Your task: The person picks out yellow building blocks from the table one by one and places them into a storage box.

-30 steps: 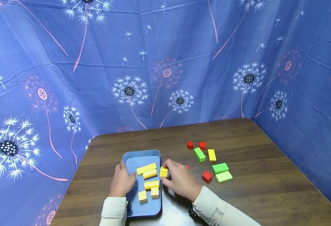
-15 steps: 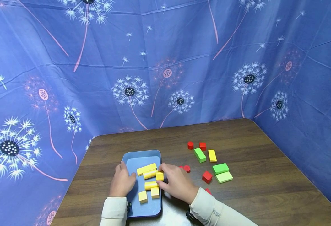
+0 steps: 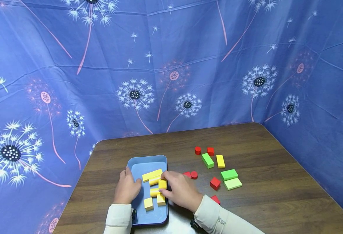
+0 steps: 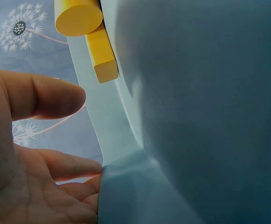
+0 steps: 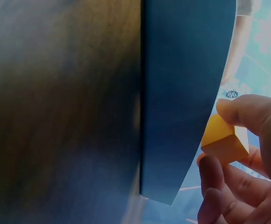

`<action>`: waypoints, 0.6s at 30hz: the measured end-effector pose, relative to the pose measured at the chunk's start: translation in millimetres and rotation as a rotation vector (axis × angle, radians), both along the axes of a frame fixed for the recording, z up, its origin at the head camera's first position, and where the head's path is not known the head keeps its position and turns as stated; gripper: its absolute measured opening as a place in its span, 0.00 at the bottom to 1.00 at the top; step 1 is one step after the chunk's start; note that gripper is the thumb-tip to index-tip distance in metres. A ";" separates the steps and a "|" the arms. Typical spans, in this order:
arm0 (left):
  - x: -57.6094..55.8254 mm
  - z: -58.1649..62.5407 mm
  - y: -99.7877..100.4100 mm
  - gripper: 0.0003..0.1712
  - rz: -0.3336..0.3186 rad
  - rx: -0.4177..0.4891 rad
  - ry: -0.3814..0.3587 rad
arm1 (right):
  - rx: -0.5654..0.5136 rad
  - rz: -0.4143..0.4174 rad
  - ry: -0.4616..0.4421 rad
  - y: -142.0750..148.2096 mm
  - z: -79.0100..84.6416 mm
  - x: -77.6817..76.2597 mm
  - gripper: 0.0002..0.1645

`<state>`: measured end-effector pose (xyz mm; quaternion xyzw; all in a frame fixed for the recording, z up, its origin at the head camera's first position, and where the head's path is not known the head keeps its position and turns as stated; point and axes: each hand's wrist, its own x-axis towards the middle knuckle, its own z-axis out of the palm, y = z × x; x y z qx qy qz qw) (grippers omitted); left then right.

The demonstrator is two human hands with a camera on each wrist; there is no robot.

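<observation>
My left hand (image 3: 126, 187) holds the left rim of a blue tray (image 3: 139, 164), fingers outside the wall and thumb over the inside. Between thumb and fingertips my right hand (image 3: 183, 190) pinches a yellow cube (image 3: 162, 184), above the right part of the tray. The right wrist view shows that cube (image 5: 226, 147) beyond the tray wall. Beneath and around it in the tray lie a long yellow block (image 3: 151, 175), two yellow cylinders (image 3: 154, 192) and two paler yellow cubes (image 3: 148, 204). The held cube partly covers the cylinders.
Right of the tray on the wooden table (image 3: 262, 195) are several red blocks (image 3: 214, 183), green blocks (image 3: 208, 161), a pale green block (image 3: 233, 183) and a yellow block (image 3: 220, 161). A blue dandelion-print cloth (image 3: 159, 97) hangs behind the table.
My right hand has carried the yellow cube leftward from the tray's right rim to over its inside, uncovering red blocks on the table. The left hand has stayed on the rim.
</observation>
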<state>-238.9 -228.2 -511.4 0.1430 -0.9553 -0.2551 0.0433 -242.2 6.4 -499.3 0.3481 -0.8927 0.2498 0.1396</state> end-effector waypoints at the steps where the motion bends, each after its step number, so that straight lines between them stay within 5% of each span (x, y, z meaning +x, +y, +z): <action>1: 0.0 0.0 0.1 0.47 0.000 -0.001 0.001 | 0.002 0.003 -0.001 -0.7 -0.6 0.4 0.22; 18: 0.0 0.4 0.7 0.47 -0.004 -0.011 0.009 | -0.013 0.043 0.036 -6.0 -4.9 3.3 0.20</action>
